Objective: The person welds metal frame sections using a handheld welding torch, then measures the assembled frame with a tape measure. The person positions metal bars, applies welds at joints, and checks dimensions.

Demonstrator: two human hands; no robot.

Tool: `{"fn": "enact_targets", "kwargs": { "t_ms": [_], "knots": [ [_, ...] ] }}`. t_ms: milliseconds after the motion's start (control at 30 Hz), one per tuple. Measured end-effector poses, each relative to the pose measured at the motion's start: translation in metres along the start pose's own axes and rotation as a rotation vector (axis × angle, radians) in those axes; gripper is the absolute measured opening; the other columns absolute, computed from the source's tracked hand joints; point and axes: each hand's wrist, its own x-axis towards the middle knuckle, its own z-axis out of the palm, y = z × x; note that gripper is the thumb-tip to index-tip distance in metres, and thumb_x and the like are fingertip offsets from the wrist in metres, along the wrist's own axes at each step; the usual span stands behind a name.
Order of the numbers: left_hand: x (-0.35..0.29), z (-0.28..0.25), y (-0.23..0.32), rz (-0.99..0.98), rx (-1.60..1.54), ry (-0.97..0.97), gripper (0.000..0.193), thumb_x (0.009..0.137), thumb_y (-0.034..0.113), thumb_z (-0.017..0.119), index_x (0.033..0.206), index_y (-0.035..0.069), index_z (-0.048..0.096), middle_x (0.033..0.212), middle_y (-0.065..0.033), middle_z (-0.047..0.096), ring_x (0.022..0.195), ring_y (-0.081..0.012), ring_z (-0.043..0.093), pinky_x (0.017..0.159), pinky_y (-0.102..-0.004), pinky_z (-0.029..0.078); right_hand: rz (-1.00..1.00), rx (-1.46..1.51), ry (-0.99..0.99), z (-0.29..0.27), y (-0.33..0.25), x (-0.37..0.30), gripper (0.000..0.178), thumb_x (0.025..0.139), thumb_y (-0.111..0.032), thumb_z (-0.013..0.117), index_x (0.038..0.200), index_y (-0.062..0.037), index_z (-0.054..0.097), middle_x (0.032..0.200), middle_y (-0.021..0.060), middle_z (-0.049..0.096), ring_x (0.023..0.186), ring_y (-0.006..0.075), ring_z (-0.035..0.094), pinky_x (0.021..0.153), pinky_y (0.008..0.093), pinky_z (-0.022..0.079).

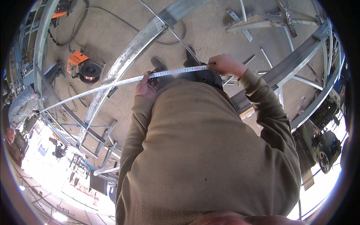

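A white tape measure blade (123, 82) is stretched across in front of my body, running from the far left to my right hand. My right hand (227, 66) is closed, pinching the blade at its right end. Farther left along it, my left hand (145, 87) has its fingers closed on the blade from below, palm partly showing. Between my hands the blade passes above my dark trousers and shoes. Its left end reaches a steel frame beside another person (23, 103) in grey clothing, whose grip on it is too small to make out.
A long curved steel beam (123, 62) crosses the floor ahead, with a thin bar (165, 25) over it. To the left stands an orange wire feeder (78, 59) with a wire spool (90, 72) and cables. More steel beams (288, 65) and loose bars lie right; machinery (324, 150) stands behind them.
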Motion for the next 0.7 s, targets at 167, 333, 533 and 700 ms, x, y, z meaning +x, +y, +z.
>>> {"fn": "enact_targets", "kwargs": {
  "t_ms": [167, 333, 533, 700],
  "knots": [
    [0.0025, -0.0020, -0.0011, 0.006, 0.016, -0.001, 0.022, 0.104, 0.024, 0.063, 0.117, 0.007, 0.065, 0.121, -0.0105, 0.072, 0.102, -0.0231, 0.066, 0.091, -0.0396, 0.056, -0.046, -0.044, 0.015, 0.0008, 0.0047, 0.0029, 0.032, 0.099, -0.036, 0.058, 0.101, -0.0079, 0.071, 0.096, 0.0178, 0.071, 0.090, 0.0413, 0.067, 0.078, 0.0509, 0.052],
    [0.0026, -0.0014, -0.0016, -0.002, 0.036, 0.015, 0.021, 0.103, 0.022, 0.066, 0.117, 0.007, 0.066, 0.116, -0.0099, 0.072, 0.099, -0.0223, 0.066, 0.089, -0.0384, 0.057, -0.050, -0.057, 0.016, -0.0001, 0.0011, 0.0007, 0.030, 0.099, -0.036, 0.058, 0.102, -0.0088, 0.071, 0.095, 0.0170, 0.070, 0.090, 0.0414, 0.067, 0.076, 0.0510, 0.052],
    [0.0034, 0.0001, -0.0031, 0.008, 0.025, 0.052, 0.021, 0.102, 0.021, 0.066, 0.116, 0.006, 0.066, 0.113, -0.0092, 0.072, 0.097, -0.0217, 0.066, 0.085, -0.0365, 0.057, 0.036, -0.043, -0.043, -0.0024, -0.0034, 0.0012, 0.034, 0.099, -0.039, 0.056, 0.106, -0.0103, 0.073, 0.103, 0.0166, 0.072, 0.097, 0.0398, 0.068, 0.083, 0.0504, 0.053],
    [0.0006, 0.0031, -0.0019, 0.015, 0.057, 0.054, 0.020, 0.103, 0.021, 0.066, 0.116, 0.006, 0.066, 0.112, -0.0093, 0.072, 0.095, -0.0214, 0.066, 0.084, -0.0362, 0.057, 0.023, -0.041, -0.010, -0.0024, -0.0051, 0.0007, 0.033, 0.099, -0.039, 0.057, 0.105, -0.0093, 0.072, 0.098, 0.0173, 0.071, 0.091, 0.0410, 0.068, 0.079, 0.0506, 0.053]
  ]
}}
